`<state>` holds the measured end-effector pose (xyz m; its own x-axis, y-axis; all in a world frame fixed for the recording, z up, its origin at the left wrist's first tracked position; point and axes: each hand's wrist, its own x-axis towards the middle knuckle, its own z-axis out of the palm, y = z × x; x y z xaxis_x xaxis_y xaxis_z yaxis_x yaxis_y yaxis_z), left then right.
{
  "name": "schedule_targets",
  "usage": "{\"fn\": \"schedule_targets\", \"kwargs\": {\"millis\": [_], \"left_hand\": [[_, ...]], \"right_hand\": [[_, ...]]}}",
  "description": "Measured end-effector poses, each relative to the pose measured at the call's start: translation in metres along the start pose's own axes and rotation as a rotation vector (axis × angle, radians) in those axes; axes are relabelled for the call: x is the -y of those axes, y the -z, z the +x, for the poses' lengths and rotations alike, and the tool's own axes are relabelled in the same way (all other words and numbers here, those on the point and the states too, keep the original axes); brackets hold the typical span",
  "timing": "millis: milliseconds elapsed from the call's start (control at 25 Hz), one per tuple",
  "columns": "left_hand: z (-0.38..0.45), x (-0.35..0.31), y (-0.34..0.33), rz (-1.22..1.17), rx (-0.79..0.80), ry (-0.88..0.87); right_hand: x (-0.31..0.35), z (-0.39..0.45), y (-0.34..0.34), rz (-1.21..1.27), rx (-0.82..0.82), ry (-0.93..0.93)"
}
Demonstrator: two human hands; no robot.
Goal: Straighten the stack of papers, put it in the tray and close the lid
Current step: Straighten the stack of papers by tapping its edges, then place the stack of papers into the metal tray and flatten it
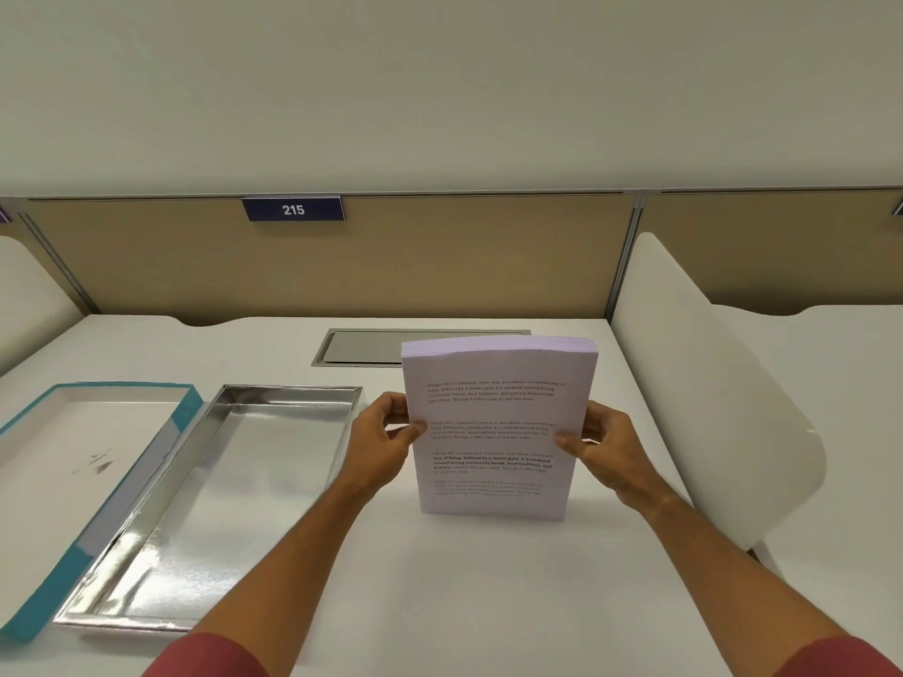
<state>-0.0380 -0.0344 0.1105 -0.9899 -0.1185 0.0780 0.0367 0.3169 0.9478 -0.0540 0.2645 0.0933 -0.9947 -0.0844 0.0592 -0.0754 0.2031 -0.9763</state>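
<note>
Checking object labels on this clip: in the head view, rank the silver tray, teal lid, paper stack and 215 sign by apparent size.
1. silver tray and teal lid: alike, and the lid is cut off at the frame edge, so unranked
2. paper stack
3. 215 sign

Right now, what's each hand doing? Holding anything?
Left hand: closed on the left edge of the stack of papers, held upright on the desk.
Right hand: closed on its right edge.

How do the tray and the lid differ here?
The tray is lined with shiny silver foil; the lid is matte white inside with a teal rim. The tray sits nearer the hands; the lid lies left of it, touching. Both are empty, open side up, shallow and rectangular.
</note>
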Motion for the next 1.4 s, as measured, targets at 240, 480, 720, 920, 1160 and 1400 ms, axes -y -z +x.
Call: {"fn": "schedule_targets", "kwargs": {"millis": [240,480,720,920,1160,1400], "left_hand": [[-0.005,0.01,0.002,-0.027,-0.039,-0.026],[-0.005,0.019,-0.002,0.049,-0.041,0.029],[-0.007,0.018,-0.004,0.018,-0.065,0.04],[-0.015,0.008,0.01,-0.096,-0.096,0.057],[-0.024,-0.003,0.04,-0.198,-0.146,0.107],[-0.028,0.008,0.095,-0.252,-0.214,0.152]], "right_hand": [[-0.008,-0.004,0.002,0.01,-0.023,0.005],[-0.02,-0.007,0.007,-0.013,-0.015,-0.058],[-0.016,-0.007,0.005,-0.034,-0.044,-0.057],[0.003,-0.005,0.004,0.058,-0.004,-0.049],[0.029,0.002,-0.02,0.118,0.054,-0.069],[0.056,0.008,-0.077,0.121,0.088,-0.111]]}}
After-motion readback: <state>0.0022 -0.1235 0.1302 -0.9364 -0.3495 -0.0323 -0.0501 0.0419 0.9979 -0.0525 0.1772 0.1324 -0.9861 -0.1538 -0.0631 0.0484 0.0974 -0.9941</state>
